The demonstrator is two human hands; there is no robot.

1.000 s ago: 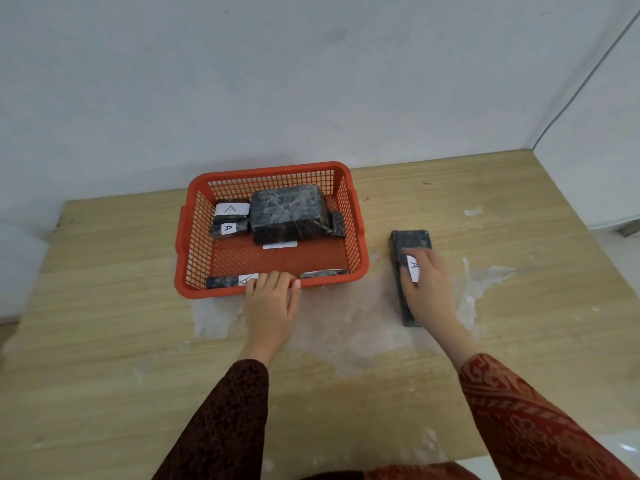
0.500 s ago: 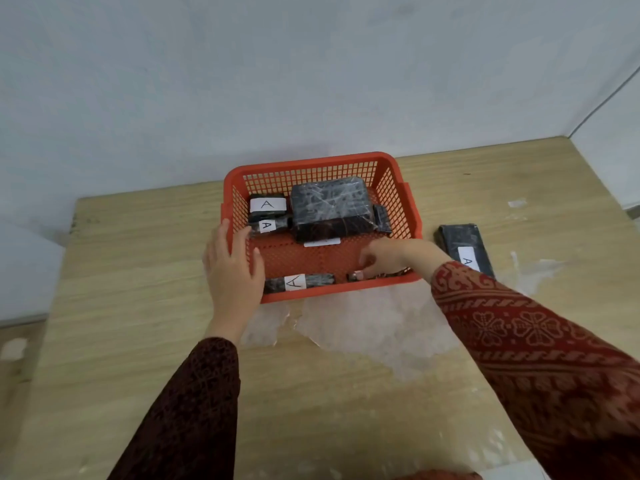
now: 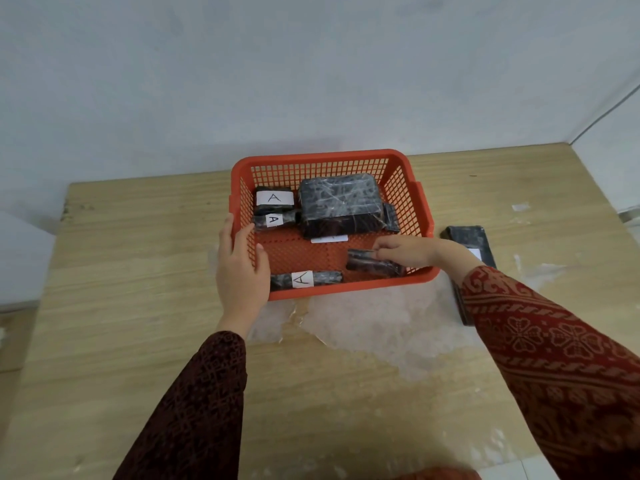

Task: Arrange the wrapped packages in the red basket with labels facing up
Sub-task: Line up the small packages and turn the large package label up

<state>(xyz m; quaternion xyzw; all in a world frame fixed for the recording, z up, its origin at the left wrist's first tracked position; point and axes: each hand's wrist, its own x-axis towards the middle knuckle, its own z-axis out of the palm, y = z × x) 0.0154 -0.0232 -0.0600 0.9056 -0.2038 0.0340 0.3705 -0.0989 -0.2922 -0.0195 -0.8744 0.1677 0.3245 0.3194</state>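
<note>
A red basket sits on the wooden worktop close to the pale wall. The left hand grips the basket's near left corner, thumb on the outside of the rim and fingers curled over into the mesh wall. The right hand reaches in over the near right corner and pinches a small dark wrapped package at its upper edge; that package lies on the basket floor and shows no label from here. Beside it, along the near wall, lies a slim package with its white "A" label up. At the far left are two more labelled packages, one behind the other, both showing an "A". A large wrapped block fills the far right of the basket, and a white slip peeks from under its near edge. Outside the basket, to the right on the worktop, lies a long flat package, partly hidden by the patterned right sleeve.
</note>
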